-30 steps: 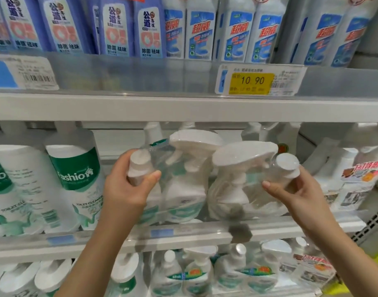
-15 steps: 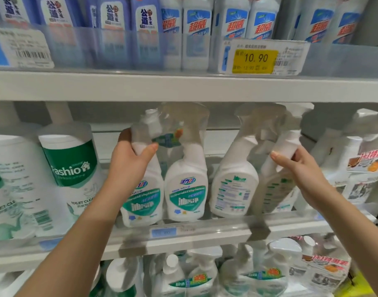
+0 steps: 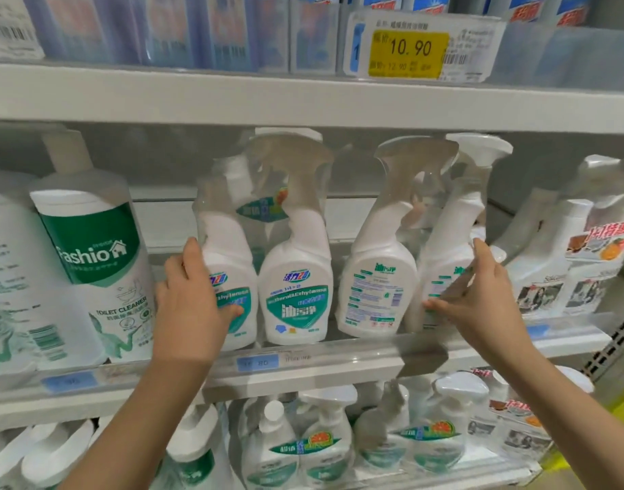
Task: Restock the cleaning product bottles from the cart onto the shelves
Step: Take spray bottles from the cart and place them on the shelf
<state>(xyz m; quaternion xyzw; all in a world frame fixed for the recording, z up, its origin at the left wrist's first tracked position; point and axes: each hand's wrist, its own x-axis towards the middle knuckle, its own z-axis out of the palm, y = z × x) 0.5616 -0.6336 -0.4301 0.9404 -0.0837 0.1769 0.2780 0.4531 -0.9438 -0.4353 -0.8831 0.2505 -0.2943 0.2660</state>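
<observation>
Placing step: left hand (image 3: 190, 298) wraps left bottle (image 3: 229, 249), right hand (image 3: 480, 298) wraps right bottle (image 3: 448, 242), both standing at shelf (image 3: 339, 362) front edge. Next: let go, fetch more stock.

4 white spray bottles (image 3: 296, 288), upright in row on mid shelf (image 3: 339, 360), teal labels, clear caps

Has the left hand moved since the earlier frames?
Yes. The left hand has slid down the spray bottle, from its neck to its label, and is now nearer the shelf rail.
</observation>
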